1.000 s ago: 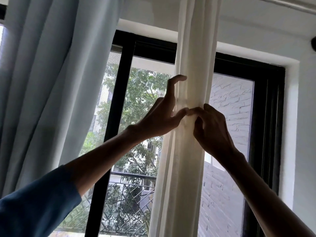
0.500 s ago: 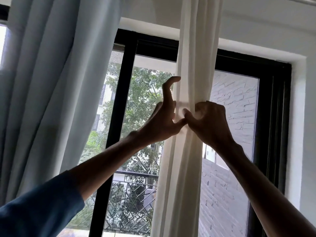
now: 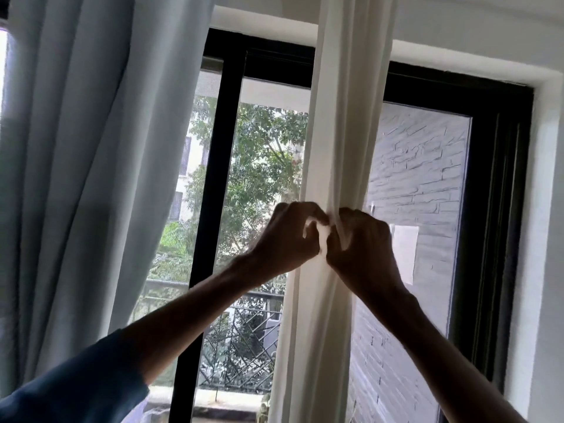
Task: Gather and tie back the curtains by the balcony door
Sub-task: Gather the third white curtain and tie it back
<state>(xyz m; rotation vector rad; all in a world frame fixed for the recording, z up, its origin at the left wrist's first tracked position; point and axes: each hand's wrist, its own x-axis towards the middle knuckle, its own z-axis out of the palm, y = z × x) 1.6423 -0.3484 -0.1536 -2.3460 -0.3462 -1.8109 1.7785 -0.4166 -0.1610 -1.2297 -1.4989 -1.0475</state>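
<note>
Reaching up toward the balcony door (image 3: 219,166), both hands meet at a gathered cream curtain (image 3: 345,117) that hangs as one narrow vertical column down the middle of the glass. The left hand (image 3: 290,236) and right hand (image 3: 363,242) are both closed, pinching what looks like a white tie (image 3: 320,236) at the bundle's front — hands touching, equally near. The curtain's long axis runs straight up and down, so the tie probably has to cinch across it. A pale blue curtain (image 3: 91,148) hangs loose, well apart on the left.
</note>
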